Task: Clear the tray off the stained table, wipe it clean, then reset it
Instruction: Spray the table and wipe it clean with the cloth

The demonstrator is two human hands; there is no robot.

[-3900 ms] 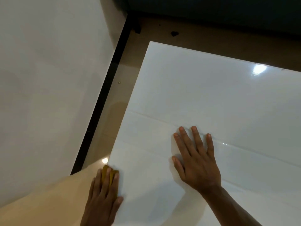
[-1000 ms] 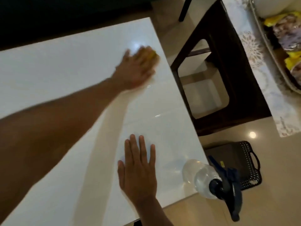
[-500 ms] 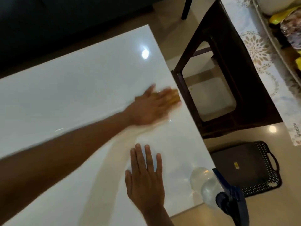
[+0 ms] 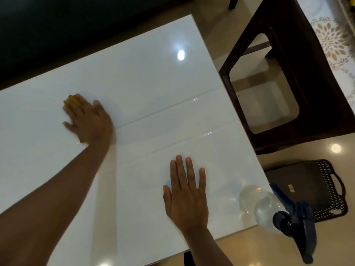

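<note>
My left hand [image 4: 90, 121] lies flat on a yellow cloth [image 4: 72, 98] and presses it against the glossy white table [image 4: 144, 79], left of the table's middle. Only a small yellow edge of the cloth shows beyond my fingertips. The hand is blurred. Nearer to me, my right hand [image 4: 186, 196] rests flat on the tabletop with its fingers straight and holds nothing. A black perforated tray [image 4: 307, 187] with handles sits on the floor past the table's right edge.
A clear spray bottle [image 4: 263, 206] with a dark blue trigger head stands at the table's near right corner. A dark brown stool [image 4: 299, 73] stands right of the table. A floral patterned cloth [image 4: 334, 39] covers a surface at the far right.
My left hand has swept the yellow cloth from the table's right edge across to left of centre. My right hand has stayed flat in place.
</note>
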